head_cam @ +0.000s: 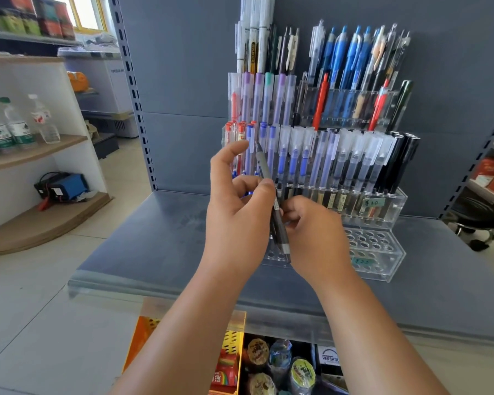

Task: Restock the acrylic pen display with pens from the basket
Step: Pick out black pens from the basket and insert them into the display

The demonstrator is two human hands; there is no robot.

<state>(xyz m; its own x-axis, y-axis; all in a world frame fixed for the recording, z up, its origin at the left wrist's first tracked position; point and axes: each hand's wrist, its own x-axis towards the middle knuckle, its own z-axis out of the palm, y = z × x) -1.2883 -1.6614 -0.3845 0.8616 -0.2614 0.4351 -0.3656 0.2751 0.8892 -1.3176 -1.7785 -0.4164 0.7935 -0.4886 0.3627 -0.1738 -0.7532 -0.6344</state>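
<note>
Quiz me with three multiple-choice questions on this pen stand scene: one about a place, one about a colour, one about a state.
1. Where are the empty holes in the acrylic display? A top step; B lowest front step; C middle step.
2. The held pen is: A grey; B red; C green.
3. The left hand is: A flat and empty; B gripping the pen; C out of view.
Answers: B, bare holes show only at the front; A, its barrel is grey; B, fingers curl round it.

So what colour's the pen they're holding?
The pen is dark grey, lighter grey toward the top; head view.
</note>
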